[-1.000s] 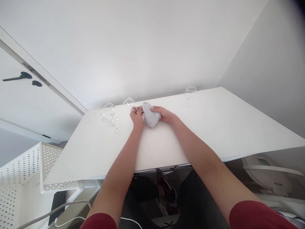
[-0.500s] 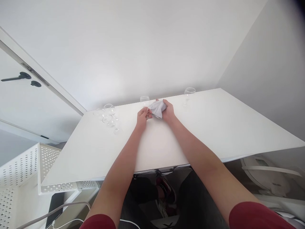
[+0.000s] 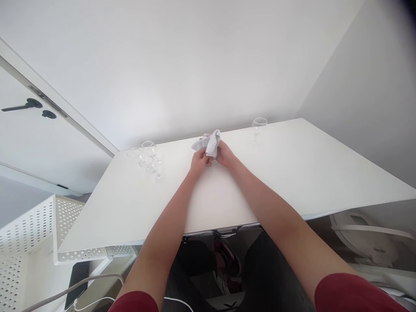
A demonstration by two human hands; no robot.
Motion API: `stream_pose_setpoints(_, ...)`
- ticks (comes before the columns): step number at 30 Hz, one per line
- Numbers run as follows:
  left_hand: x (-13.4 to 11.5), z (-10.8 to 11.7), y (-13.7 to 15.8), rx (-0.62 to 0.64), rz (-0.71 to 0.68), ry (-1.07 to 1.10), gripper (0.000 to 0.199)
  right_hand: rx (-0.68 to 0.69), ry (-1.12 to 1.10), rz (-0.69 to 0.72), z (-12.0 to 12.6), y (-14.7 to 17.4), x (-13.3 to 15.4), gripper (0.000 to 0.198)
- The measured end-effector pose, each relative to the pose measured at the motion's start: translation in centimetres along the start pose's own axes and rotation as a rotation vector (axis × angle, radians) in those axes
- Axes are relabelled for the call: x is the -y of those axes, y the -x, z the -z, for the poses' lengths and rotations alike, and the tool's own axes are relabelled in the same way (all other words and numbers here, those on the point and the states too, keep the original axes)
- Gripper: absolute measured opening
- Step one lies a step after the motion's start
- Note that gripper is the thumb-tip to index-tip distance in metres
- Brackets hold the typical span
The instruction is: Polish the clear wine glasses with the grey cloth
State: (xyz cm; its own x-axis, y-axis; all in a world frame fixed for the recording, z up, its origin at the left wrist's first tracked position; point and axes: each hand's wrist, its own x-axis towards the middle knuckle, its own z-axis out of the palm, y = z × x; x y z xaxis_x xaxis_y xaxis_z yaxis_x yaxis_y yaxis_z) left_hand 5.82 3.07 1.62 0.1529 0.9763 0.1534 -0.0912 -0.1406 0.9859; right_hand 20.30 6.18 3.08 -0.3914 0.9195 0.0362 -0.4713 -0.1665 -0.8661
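Note:
Over the far middle of the white table [image 3: 110,208], my left hand [image 3: 198,162] is closed around the lower part of a wine glass [image 3: 208,164]. Only bits of the glass show; a light grey cloth [image 3: 212,144] covers most of its bowl. My right hand [image 3: 225,154] grips the cloth against the glass from the right side, its fingers partly hidden behind the fabric. To the left stand several clear stemmed glasses [image 3: 149,151] in a close group. Another wine glass [image 3: 259,125] stands alone to the right, near the back edge.
A wall rises behind the table. At the left are a door with a black handle [image 3: 32,103], a white perforated shelf [image 3: 35,225], a dark flat object [image 3: 77,281] and cables [image 3: 94,279]. A pale appliance with a curved handle [image 3: 360,238] sits below at the right.
The cloth has shifted left and now wraps over the glass bowl, which showed bare before. Both hands have moved slightly, the right one leftward and the left one a little right.

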Motion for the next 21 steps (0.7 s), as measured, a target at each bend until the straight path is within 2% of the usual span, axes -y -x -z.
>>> stream_pose_setpoints(3, 0.4, 0.0, -0.1, -0.081, -0.099, -0.166, 0.019, 0.049, 0.035, 0.036, -0.1, 0.1, 0.1, 0.043)
stream_pose_setpoints(5, 0.5, 0.0, -0.1, -0.070, -0.108, -0.212, 0.026, 0.019, 0.051, 0.057, 0.0, 0.1, 0.1, 0.043)
stream_pose_setpoints(9, 0.2, -0.2, 0.0, 0.143, 0.009, -0.103, 0.031, -0.093, 0.010, 0.224, 0.6, 0.1, -0.1, 0.044)
stream_pose_setpoints(12, -0.5, -0.3, 0.3, 0.342, 0.105, 0.052, 0.031, -0.003, -0.081, 0.310, 1.0, 0.4, 0.1, 0.057)
stream_pose_setpoints(14, -0.6, -0.4, 0.4, 0.407, 0.157, 0.102, 0.034, 0.019, -0.099, 0.330, 1.0, 0.5, 0.5, 0.066)
stream_pose_setpoints(16, -0.5, -0.4, 0.4, 0.346, 0.137, 0.044, 0.035, -0.047, -0.040, 0.339, 0.8, 0.6, 0.8, 0.067)
stream_pose_setpoints(19, 0.1, -0.4, 0.3, 0.113, 0.021, -0.197, 0.037, -0.234, 0.141, 0.390, 0.3, 0.4, 0.8, 0.056)
stream_pose_setpoints(21, 0.5, -0.3, 0.2, 0.016, -0.050, -0.354, 0.039, -0.332, 0.251, 0.455, 0.1, 0.2, 0.7, 0.047)
